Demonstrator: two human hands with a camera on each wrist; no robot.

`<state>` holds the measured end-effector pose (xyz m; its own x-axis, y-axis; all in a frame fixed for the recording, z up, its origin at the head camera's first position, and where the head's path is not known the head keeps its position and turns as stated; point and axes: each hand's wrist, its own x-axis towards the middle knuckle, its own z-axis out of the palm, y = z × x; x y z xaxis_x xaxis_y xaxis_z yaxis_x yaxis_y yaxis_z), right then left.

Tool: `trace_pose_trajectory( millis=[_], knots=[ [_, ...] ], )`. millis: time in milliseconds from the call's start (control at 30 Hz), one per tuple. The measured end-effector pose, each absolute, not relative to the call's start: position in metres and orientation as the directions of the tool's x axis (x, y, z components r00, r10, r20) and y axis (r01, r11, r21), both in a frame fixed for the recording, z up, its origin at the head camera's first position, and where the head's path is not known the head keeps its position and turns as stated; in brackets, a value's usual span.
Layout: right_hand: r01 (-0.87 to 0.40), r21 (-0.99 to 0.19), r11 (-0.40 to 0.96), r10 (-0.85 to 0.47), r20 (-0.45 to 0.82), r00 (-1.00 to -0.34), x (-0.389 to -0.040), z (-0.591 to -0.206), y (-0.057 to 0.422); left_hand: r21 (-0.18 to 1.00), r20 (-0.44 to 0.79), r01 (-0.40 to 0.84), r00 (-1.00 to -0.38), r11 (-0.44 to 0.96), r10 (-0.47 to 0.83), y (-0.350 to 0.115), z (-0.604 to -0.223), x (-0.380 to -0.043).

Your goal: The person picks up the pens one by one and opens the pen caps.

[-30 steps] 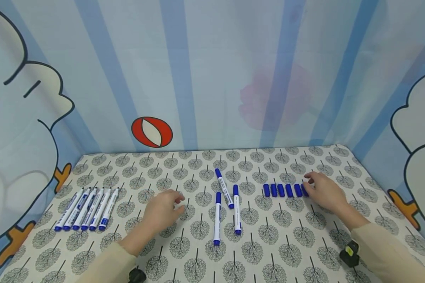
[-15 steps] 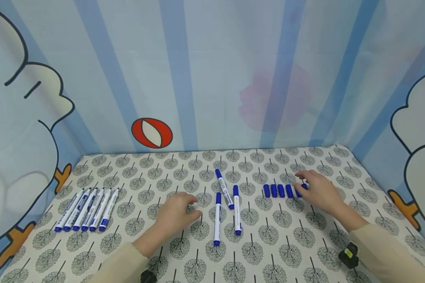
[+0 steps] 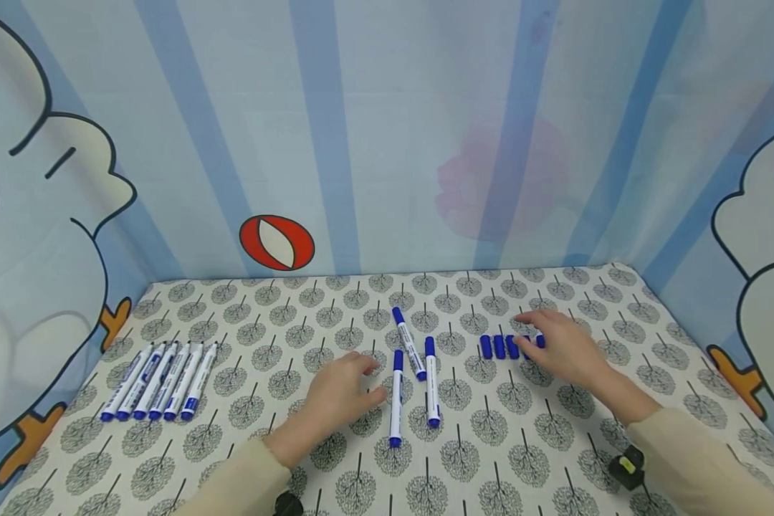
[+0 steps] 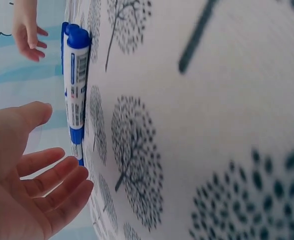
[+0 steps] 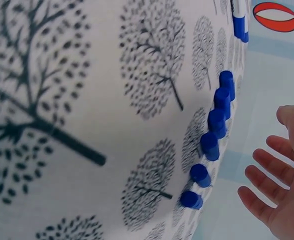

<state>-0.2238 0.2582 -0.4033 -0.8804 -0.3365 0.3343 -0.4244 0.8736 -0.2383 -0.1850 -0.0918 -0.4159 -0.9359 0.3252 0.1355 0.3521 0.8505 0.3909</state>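
My left hand [image 3: 338, 390] hovers with relaxed, parted fingers just left of a capped white marker [image 3: 396, 401] with a blue cap. Two more capped markers lie close by: one marker [image 3: 431, 383] to its right and a slanted marker [image 3: 409, 345] behind. My right hand [image 3: 564, 347] is held over the right part of a row of blue marker caps [image 3: 499, 347], fingers spread, holding nothing. In the right wrist view the caps [image 5: 210, 146] stand apart from my fingers. The left wrist view shows the left palm [image 4: 17, 185] empty beside the marker [image 4: 77, 82].
Several uncapped white markers [image 3: 160, 381] lie side by side at the left of the table, tips pointing away. A tree-patterned cloth [image 3: 264, 473] covers the table. Behind it hangs a blue striped curtain [image 3: 393, 143] with cartoon prints.
My left hand has moved right toward the three capped markers. My right hand has drifted left along the row of caps. Markers and caps lie where they were.
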Motion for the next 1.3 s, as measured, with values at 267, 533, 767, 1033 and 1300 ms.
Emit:
trace_pose_trajectory(
  millis=[267,533,767,1033,1300],
  knots=[
    [-0.475,-0.218,0.853,-0.388,0.343,-0.855,-0.223,-0.399,0.246,0.430,0.111,0.345,-0.937,0.834,0.330,-0.080,-0.418,-0.184],
    [-0.516,-0.194,0.834,-0.424,0.370,-0.826,-0.219,-0.400,0.235,0.446,0.056,0.276,-0.958,0.851,0.282,-0.070,-0.419,-0.184],
    [-0.535,-0.208,0.819,-0.441,0.369,-0.818,-0.216,-0.398,0.225,0.446,0.023,0.235,-0.968,0.863,0.252,-0.063,-0.417,-0.181],
    [-0.558,-0.195,0.807,-0.453,0.403,-0.796,-0.210,-0.396,0.216,0.488,0.006,0.234,-0.964,0.841,0.264,-0.060,-0.420,-0.178],
    [-0.571,-0.174,0.803,-0.463,0.422,-0.780,-0.208,-0.398,0.213,0.547,-0.019,0.210,-0.965,0.810,0.263,-0.058,-0.420,-0.177]
  ],
)
